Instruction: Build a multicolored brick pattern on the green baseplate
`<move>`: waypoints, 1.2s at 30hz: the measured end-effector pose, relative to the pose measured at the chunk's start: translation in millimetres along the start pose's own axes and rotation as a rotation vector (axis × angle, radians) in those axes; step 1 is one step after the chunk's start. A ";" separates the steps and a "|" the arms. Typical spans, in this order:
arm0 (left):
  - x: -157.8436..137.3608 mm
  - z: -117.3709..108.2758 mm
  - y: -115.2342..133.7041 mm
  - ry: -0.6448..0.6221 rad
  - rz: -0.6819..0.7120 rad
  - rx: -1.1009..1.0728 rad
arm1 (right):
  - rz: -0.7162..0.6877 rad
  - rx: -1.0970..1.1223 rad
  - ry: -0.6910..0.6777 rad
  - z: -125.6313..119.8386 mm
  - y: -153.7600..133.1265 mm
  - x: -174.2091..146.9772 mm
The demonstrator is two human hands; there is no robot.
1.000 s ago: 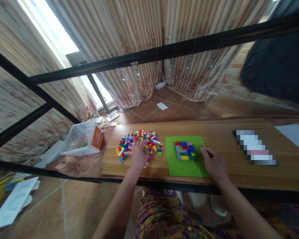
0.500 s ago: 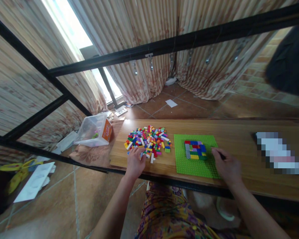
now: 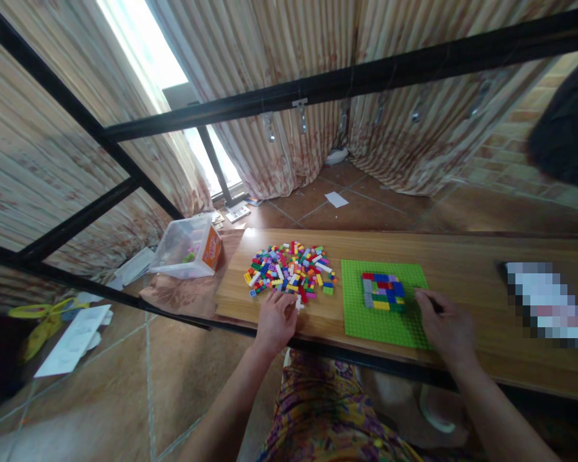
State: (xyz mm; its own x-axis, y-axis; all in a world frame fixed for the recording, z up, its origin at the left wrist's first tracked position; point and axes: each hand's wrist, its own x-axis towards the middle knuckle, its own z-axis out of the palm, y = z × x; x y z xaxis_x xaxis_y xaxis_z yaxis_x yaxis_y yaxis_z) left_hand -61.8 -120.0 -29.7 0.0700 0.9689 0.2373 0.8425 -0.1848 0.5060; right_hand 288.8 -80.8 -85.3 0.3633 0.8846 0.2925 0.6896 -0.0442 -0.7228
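Note:
A heap of small coloured toy bricks (image 3: 289, 266) lies on the wooden table. My left hand (image 3: 275, 321) is at the heap's near edge, its thumb and fingers closing around a white toy brick (image 3: 298, 303). A green studded baseplate (image 3: 361, 327) lies to the right of the heap. On it sits a block of joined red, blue, grey, yellow and green bricks (image 3: 383, 292). My right hand (image 3: 446, 327) is closed over the plate's right edge, beside the joined bricks; whatever is between its fingers is hidden.
A clear plastic tub (image 3: 185, 247) with an orange label stands left of the table (image 3: 472, 256). At the right lies a flat, blurred-out object (image 3: 549, 305). A dark metal bar (image 3: 318, 96) crosses beyond the table, with curtains behind.
My left hand has moved right along the heap's near edge to the white brick. My right hand stays beside the joined bricks. The whole view has shifted slightly.

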 end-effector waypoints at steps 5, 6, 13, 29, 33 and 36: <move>-12.0 -9.5 -13.0 0.178 -0.094 -0.040 | 0.036 -0.024 -0.029 -1.7 -1.5 0.5; -14.1 -12.0 -16.9 0.215 -0.125 -0.046 | 0.040 -0.028 -0.036 -2.1 -2.2 0.7; -23.2 -15.8 -30.9 0.205 -0.222 0.003 | 0.044 -0.051 -0.053 -2.4 -2.1 1.1; -9.3 -29.1 -62.7 0.244 -0.468 0.247 | 0.051 -0.142 -0.062 -0.8 5.0 1.3; -5.4 -24.1 -57.8 0.197 -0.457 0.259 | 0.088 -0.150 -0.078 -1.3 1.5 1.9; -7.1 -17.4 -49.2 0.195 -0.411 0.228 | 0.103 -0.157 -0.103 -2.5 0.3 2.8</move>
State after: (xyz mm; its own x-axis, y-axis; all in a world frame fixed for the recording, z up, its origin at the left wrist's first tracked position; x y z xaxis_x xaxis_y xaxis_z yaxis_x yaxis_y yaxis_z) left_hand -113.0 -120.7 -41.9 -0.3746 0.9012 0.2182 0.8763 0.2671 0.4009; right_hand 291.6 -79.6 -83.2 0.3763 0.9141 0.1509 0.7443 -0.2013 -0.6368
